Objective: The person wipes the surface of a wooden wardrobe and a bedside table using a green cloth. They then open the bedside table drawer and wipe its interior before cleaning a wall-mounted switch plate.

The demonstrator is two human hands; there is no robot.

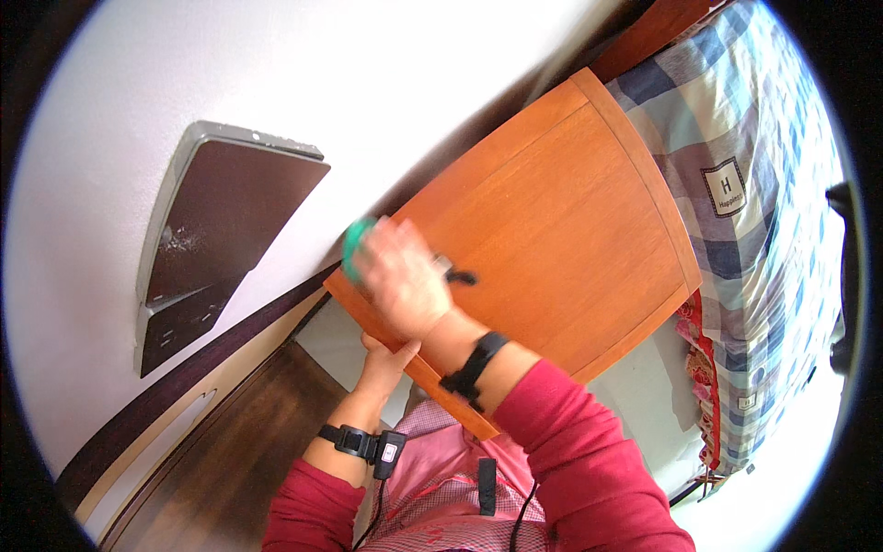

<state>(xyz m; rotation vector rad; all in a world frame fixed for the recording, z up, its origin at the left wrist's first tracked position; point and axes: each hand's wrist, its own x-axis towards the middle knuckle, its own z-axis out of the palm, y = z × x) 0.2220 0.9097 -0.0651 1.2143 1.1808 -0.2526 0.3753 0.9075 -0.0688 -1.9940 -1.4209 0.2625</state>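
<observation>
My right hand [407, 283], blurred, presses a green cloth [355, 248] at the near left corner of an orange-brown wooden cabinet top [552, 228]. Only part of the cloth shows beyond my fingers. Lower down, my left hand [386, 366] grips the cabinet's front edge [441, 390], thumb on the upper side; its other fingers are partly hidden. Beside my right hand, a small black and grey object [459, 274] shows over the wood, too blurred to name. Both wrists wear black straps.
A dark panel in a grey frame [234, 228] is mounted on the white wall left of the cabinet. Right of it stands a bed with a checked cover [724, 138] and a red floral trim [700, 379]. Dark wooden flooring [241, 441] lies at lower left.
</observation>
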